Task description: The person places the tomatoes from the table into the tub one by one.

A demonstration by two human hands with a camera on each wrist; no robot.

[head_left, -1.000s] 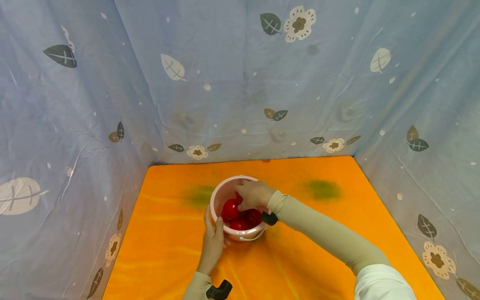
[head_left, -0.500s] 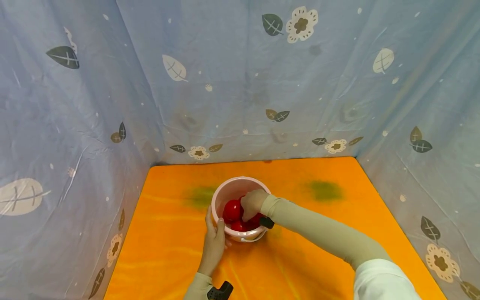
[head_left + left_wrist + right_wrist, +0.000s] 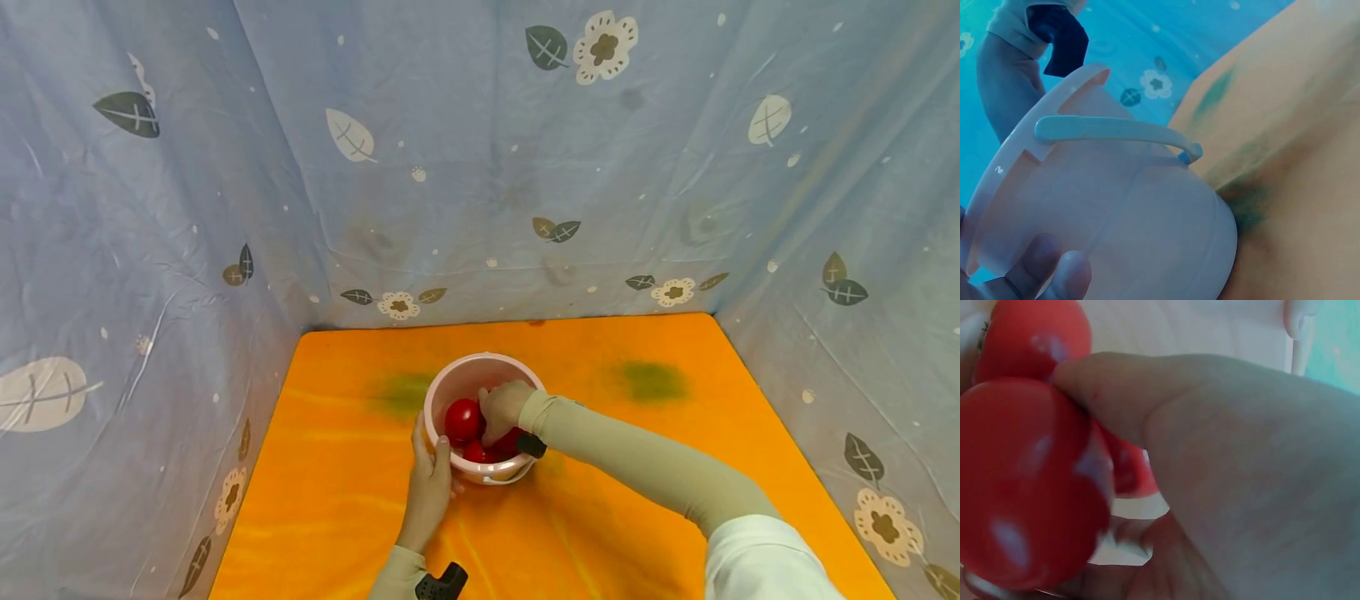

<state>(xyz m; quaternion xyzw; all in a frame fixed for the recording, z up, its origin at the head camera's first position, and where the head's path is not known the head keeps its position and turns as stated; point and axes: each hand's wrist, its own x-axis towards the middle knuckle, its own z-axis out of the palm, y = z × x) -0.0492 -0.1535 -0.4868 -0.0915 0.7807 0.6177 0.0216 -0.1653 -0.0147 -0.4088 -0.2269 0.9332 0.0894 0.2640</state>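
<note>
A pale pink bucket (image 3: 442, 387) stands on the orange cloth, with several red tomatoes (image 3: 464, 420) inside. My left hand (image 3: 426, 492) grips its near left side, thumb at the rim and fingers against the outer wall. In the left wrist view, fingertips (image 3: 1063, 272) press the bucket's wall below its pale handle (image 3: 1116, 129). My right hand (image 3: 501, 408) reaches down inside the bucket, fingers curled round a tomato mostly hidden by the hand. The right wrist view shows the thumb against tomatoes and fingers below a large tomato (image 3: 1029, 487).
An orange cloth (image 3: 337, 517) with green patches covers the work surface. Blue-grey curtains (image 3: 465, 208) printed with leaves and flowers enclose it at the back and both sides.
My right hand has gone lower into the bucket, from near the far rim to among the tomatoes. My left hand keeps its grip on the bucket.
</note>
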